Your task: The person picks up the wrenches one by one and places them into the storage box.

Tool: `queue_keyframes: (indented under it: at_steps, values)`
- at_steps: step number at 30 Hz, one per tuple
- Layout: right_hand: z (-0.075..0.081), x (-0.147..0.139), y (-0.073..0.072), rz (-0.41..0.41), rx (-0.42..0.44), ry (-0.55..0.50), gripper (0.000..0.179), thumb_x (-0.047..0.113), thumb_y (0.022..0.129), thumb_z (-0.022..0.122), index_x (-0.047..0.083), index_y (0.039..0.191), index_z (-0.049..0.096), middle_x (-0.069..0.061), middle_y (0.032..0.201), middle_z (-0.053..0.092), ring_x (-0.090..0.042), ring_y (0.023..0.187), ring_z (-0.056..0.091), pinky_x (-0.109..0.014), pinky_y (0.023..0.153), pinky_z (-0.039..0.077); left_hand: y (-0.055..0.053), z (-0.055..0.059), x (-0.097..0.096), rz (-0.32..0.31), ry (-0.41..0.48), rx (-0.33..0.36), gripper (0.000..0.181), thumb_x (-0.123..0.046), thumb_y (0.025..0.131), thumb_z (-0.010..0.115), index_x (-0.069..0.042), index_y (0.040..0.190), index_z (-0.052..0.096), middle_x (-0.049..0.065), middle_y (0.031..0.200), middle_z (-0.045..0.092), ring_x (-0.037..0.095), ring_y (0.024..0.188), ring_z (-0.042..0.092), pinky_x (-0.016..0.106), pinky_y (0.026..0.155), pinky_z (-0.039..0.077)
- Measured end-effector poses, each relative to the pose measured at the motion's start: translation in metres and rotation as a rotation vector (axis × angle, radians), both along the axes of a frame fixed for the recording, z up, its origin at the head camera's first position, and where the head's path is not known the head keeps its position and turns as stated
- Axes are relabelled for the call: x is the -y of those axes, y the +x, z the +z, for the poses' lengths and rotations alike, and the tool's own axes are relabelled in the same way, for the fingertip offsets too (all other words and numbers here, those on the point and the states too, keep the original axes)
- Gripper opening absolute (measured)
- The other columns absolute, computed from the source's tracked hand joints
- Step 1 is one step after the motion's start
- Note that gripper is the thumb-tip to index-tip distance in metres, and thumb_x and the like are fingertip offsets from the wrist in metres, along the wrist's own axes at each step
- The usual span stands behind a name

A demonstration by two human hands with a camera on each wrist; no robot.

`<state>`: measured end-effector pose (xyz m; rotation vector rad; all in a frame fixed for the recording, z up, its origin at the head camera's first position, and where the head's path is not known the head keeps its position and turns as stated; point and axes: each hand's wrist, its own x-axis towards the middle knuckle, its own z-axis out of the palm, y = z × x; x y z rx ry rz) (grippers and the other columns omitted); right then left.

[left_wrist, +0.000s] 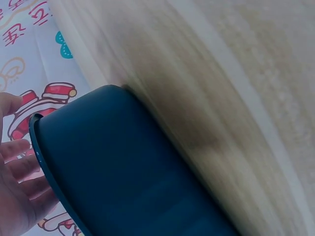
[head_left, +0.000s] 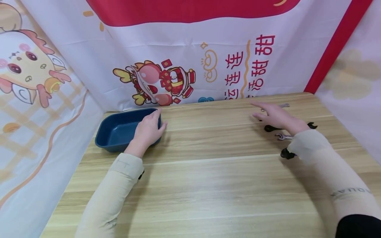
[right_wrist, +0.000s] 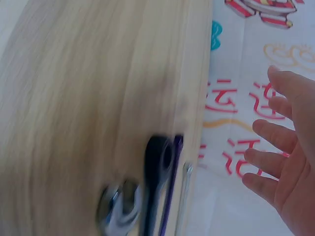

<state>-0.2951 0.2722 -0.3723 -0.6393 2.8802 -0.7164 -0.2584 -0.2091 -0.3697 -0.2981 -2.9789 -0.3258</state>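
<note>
A dark blue plastic basin (head_left: pixel 110 147) stands at the back left of the table. My left hand (head_left: pixel 148 130) is over its right end. In the left wrist view, loosely spread fingers (left_wrist: pixel 24 167) lie along the rim of the basin (left_wrist: pixel 123 157), not curled tight round it. At the right, my right hand (head_left: pixel 276 116) hovers over a group of tools, fingers extended and holding nothing. Beneath it lie a black ring-ended wrench (right_wrist: pixel 153 182), a silver open-ended wrench (right_wrist: pixel 118 209), a purple shaft (right_wrist: pixel 171 191) and a thin silver wrench (right_wrist: pixel 185 191).
A black-headed tool (head_left: pixel 287 154) lies under the right sleeve, its other end hidden. A black open wrench end (head_left: pixel 312 125) shows beyond the right wrist. Printed white cloth (head_left: pixel 184 46) hangs behind the wooden table (head_left: pixel 208 185) and along both sides.
</note>
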Motion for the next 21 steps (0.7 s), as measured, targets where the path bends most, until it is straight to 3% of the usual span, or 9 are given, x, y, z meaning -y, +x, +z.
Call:
queue_keyframes:
  at_steps: [6, 10, 17, 21]
  values:
    - [-0.012, -0.022, -0.001, -0.030, 0.031, 0.014, 0.065, 0.042, 0.108, 0.052, 0.004, 0.158, 0.036, -0.028, 0.158, 0.037, -0.050, 0.138, 0.042, -0.066, 0.113, 0.030, 0.000, -0.004, 0.002, -0.019, -0.033, 0.037, 0.067, -0.036, 0.104, 0.059, -0.001, 0.156, 0.038, 0.023, 0.158, 0.040, 0.043, 0.139, 0.044, 0.059, 0.111, 0.039]
    - [-0.019, -0.039, 0.000, -0.028, 0.033, 0.021, 0.057, 0.030, 0.108, 0.054, 0.003, 0.156, 0.040, -0.032, 0.152, 0.042, -0.052, 0.129, 0.050, -0.069, 0.107, 0.035, 0.002, -0.007, 0.003, -0.026, -0.065, 0.059, 0.069, -0.036, 0.104, 0.059, -0.001, 0.158, 0.036, 0.023, 0.161, 0.035, 0.045, 0.140, 0.042, 0.061, 0.109, 0.040]
    - [-0.029, -0.062, -0.002, -0.032, 0.017, 0.084, 0.051, 0.016, 0.106, 0.059, -0.001, 0.151, 0.045, -0.035, 0.147, 0.045, -0.057, 0.135, 0.040, -0.071, 0.108, 0.031, 0.004, -0.013, 0.004, -0.041, -0.091, 0.090, 0.067, -0.034, 0.103, 0.060, -0.005, 0.158, 0.037, 0.019, 0.164, 0.031, 0.044, 0.140, 0.043, 0.063, 0.106, 0.042]
    - [-0.034, -0.068, -0.002, -0.024, 0.000, 0.106, 0.049, 0.011, 0.103, 0.062, -0.005, 0.148, 0.048, -0.035, 0.144, 0.048, -0.056, 0.133, 0.043, -0.070, 0.108, 0.033, 0.005, -0.014, 0.004, -0.047, -0.094, 0.102, 0.067, -0.033, 0.102, 0.063, -0.007, 0.159, 0.037, 0.017, 0.164, 0.031, 0.044, 0.137, 0.047, 0.064, 0.104, 0.044]
